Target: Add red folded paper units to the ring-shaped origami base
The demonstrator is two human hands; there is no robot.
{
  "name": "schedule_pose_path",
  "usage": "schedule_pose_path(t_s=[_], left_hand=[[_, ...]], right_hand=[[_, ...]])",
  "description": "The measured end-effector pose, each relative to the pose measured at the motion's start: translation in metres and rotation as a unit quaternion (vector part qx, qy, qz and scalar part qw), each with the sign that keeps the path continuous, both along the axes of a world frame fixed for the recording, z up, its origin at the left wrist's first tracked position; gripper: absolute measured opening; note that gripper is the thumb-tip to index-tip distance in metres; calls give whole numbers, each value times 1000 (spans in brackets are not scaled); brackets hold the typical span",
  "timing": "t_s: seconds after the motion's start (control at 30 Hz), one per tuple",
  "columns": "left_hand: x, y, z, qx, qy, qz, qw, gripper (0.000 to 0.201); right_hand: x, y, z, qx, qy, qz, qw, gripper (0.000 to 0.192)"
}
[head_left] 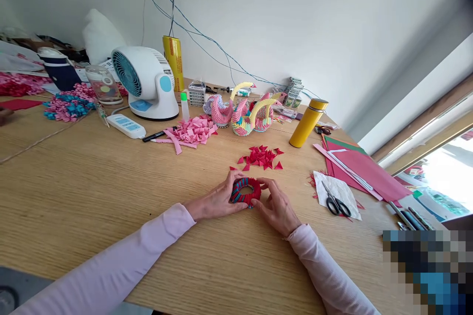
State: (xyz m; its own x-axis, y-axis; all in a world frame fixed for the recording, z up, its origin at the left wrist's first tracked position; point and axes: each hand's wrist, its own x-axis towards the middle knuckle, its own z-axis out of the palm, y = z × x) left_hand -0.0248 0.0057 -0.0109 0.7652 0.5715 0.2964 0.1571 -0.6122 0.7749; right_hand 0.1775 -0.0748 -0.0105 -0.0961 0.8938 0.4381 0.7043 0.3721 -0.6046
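A ring of folded paper pieces [254, 188], red on its right side and blue with red on its left, is held low over the table between both hands. My left hand [225, 198] grips its left side, thumb along the near edge and fingers behind. Around the right side curls my right hand [276, 204], thumb at the near edge and fingertips on the far red part. Just beyond the ring lies a loose pile of red folded paper triangles [261, 157]. The ring's underside is hidden.
Folded paper swans [242, 123] stand behind the red pile, beside pink paper pieces [195, 130]. A yellow bottle [308, 123], scissors [337, 204] on white paper and red sheets [364, 167] are at right. A white fan [148, 83] stands at left; a person's hand shows at the far left edge.
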Motion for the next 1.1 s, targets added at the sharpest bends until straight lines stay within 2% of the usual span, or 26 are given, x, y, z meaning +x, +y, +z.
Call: schedule_pose_path(t_s=[0.1, 0.23, 0.37, 0.4, 0.43, 0.5, 0.53, 0.63, 0.73, 0.8, 0.97, 1.03, 1.1], left_hand=[[4, 3, 4, 10, 6, 12, 1000, 87], [14, 7, 10, 63, 19, 20, 998, 60], [25, 7, 12, 99, 0, -25, 995, 47], [27, 6, 12, 106, 2, -28, 994, 43], [28, 5, 11, 115, 5, -25, 993, 39], [32, 3, 9, 139, 18, -12, 990, 28], [34, 1, 8, 150, 25, -3, 988, 24], [40, -5, 5, 172, 45, 46, 983, 18], [47, -9, 3, 187, 56, 89, 977, 16], [50, -10, 2, 186, 56, 102, 976, 20], [52, -7, 1, 156, 23, 105, 982, 17], [53, -7, 1, 143, 1, 106, 984, 13], [53, -7, 1, 133, -10, 107, 985, 12]], right_hand=[[-1, 5, -2, -13, 6, 31, 999, 43], [-3, 9, 2, -34, 31, 71, 996, 52], [13, 20, 5, -75, 105, 119, 984, 56], [21, 25, 5, -81, 118, 104, 984, 52], [32, 31, 4, -84, 120, 59, 987, 45], [54, 45, 2, -36, 107, -134, 985, 28], [64, 53, 0, -19, 105, -182, 977, 29], [85, 75, -4, 7, 111, -229, 967, 33], [89, 86, -5, 7, 131, -203, 970, 21], [84, 82, -4, -3, 158, -185, 970, 21], [53, 39, 0, -71, 257, -125, 956, 40], [36, 21, 3, -144, 395, -77, 904, 40], [22, 10, 5, -180, 464, -65, 865, 39]])
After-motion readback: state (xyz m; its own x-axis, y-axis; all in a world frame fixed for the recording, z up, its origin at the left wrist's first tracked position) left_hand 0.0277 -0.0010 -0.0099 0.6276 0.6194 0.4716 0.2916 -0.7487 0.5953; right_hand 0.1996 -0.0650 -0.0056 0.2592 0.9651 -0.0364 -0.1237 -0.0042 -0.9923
